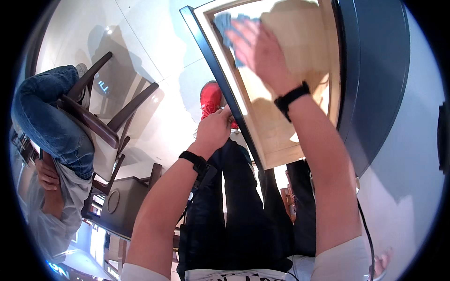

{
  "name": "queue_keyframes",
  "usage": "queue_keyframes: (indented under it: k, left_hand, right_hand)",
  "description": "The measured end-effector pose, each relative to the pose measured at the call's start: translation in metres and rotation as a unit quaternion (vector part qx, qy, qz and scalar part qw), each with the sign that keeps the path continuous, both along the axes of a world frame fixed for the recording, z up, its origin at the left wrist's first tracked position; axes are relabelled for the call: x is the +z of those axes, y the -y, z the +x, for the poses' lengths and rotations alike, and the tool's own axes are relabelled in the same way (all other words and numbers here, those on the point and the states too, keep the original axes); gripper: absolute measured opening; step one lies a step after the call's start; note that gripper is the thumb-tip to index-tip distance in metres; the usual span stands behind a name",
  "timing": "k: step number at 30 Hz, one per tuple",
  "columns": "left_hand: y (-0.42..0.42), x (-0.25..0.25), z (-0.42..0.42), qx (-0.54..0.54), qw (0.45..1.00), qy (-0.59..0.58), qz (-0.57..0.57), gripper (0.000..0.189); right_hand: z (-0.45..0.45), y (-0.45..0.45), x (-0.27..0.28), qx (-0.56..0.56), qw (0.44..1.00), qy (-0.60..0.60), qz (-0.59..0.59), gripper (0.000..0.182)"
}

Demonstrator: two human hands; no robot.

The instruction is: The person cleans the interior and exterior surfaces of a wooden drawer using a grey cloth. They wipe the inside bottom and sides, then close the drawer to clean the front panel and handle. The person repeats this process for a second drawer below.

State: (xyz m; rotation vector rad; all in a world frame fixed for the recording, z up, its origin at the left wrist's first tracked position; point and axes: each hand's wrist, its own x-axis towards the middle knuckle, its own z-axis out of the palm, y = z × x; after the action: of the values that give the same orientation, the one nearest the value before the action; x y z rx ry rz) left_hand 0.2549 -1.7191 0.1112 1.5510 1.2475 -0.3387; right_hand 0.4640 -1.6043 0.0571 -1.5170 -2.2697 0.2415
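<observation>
An open wooden drawer (pixel 284 154) with a dark front panel (pixel 219 75) lies before me. My right hand (pixel 258 49), slightly blurred, presses a grey-blue cloth (pixel 221 26) against the inside of the drawer, at its far front corner. Its fingers are spread over the cloth and cover part of it. My left hand (pixel 214 128) is at the outer side of the front panel, fingers curled against it; some fingertips are hidden. Each wrist carries a black band.
A dark cabinet top (pixel 369 70) curves along the right. To the left a person in jeans (pixel 52 119) sits on a chair with dark wooden legs (pixel 133 105). Below the drawer front is a red shoe (pixel 210 98) on the pale tiled floor (pixel 151 31). A black cable (pixel 367 228) hangs at lower right.
</observation>
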Motion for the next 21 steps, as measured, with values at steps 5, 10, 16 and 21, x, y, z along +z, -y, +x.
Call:
queue_keyframes:
  k: [5,10,16,21]
  left_hand:
    - [0.004,-0.002,0.001,-0.009,1.000,-0.022,0.007,0.026]
    - [0.004,-0.004,-0.004,-0.025,0.999,-0.030,0.002,0.029]
    - [0.003,-0.006,-0.002,-0.022,1.000,-0.004,0.017,0.027]
    - [0.000,-0.004,-0.007,-0.037,0.999,0.001,0.030,0.028]
  right_hand:
    - [0.033,-0.035,0.009,-0.090,0.996,0.006,-0.004,0.040]
    - [0.062,-0.024,0.036,-0.278,0.951,0.055,-0.122,0.044]
    - [0.105,0.019,-0.009,-0.342,0.936,0.076,0.000,0.037]
    - [0.085,0.103,0.003,-0.409,0.904,0.111,-0.060,0.040]
